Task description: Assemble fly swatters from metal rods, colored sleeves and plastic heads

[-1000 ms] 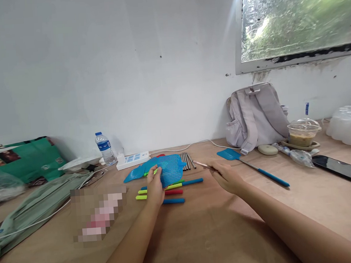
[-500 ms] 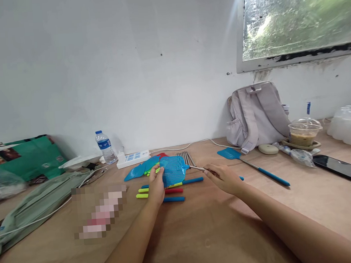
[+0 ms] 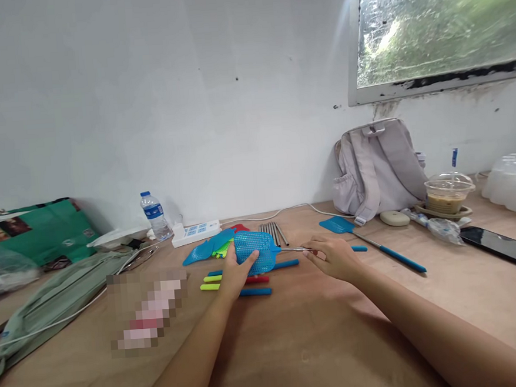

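A blue fly swatter (image 3: 255,251) is held level between both hands, over the table. My left hand (image 3: 237,271) grips the near left edge of its mesh head, thumb on top. My right hand (image 3: 331,256) is closed around its thin metal rod; a blue handle end (image 3: 359,249) sticks out to the right of that hand. Beneath the mesh head lie loose handle tubes: blue (image 3: 285,264), red (image 3: 257,279) and yellow-green (image 3: 210,287). Behind it are several metal rods (image 3: 273,232) and a pile of blue (image 3: 209,247), green and red swatter heads (image 3: 240,228).
Another blue swatter (image 3: 401,258) lies to the right. Farther right are a phone (image 3: 504,250), an iced drink cup (image 3: 448,195) and a grey backpack (image 3: 375,170). A power strip (image 3: 196,232) and water bottle (image 3: 155,215) stand at the back; green cloth (image 3: 62,298) lies left.
My left thumb has come over onto the mesh face. The rod has levelled out, and more of the blue handle end shows past my right hand.
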`<state>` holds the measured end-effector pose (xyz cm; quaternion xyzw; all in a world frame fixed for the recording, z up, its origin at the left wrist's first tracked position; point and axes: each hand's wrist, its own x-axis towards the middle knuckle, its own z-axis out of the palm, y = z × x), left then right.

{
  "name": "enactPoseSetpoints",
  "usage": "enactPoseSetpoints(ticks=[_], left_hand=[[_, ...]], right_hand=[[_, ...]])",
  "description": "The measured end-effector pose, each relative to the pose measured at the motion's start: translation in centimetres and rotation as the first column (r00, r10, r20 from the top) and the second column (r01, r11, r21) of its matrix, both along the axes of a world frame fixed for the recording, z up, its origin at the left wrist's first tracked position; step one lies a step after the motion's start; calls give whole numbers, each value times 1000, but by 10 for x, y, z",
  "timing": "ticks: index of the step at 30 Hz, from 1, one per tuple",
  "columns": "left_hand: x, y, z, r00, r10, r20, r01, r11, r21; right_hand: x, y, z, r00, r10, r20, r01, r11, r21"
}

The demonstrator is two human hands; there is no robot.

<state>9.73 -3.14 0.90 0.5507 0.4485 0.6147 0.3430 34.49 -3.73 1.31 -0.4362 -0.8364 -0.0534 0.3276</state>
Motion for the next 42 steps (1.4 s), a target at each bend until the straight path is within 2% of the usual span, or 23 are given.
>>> enactPoseSetpoints(ticks=[5,8,11,15,23,31,35,42], left_hand=[[3,-2,-2,997,-31,-69,30,999,-25],[4,-4,-2,995,-39,-96,30,995,-95],[7,-8,0,988,-109,-108,87,978,-188],[12,-13,4,979,-182,-95,158,964,-213],[14,-17,4,980,-164,-115,132,960,-247],[15,-21,10,990,-91,-106,66,973,-220],[2,-17,18,994,-38,-98,32,998,-63],[-7,-3,9,980,-78,184,79,997,0]], right_hand=[[2,-1,0,1000,6,15,-6,1000,-9],[3,-1,1,999,-4,41,5,1000,-19],[4,-1,0,997,-7,72,9,1000,-21],[5,-1,-1,997,4,78,-3,1000,-10],[3,-3,-3,996,26,86,-30,999,44],[-2,-6,0,1000,23,2,-23,1000,-6],[-12,-15,6,999,33,-42,-35,998,-57],[-8,-7,0,993,112,-28,-114,988,-107]])
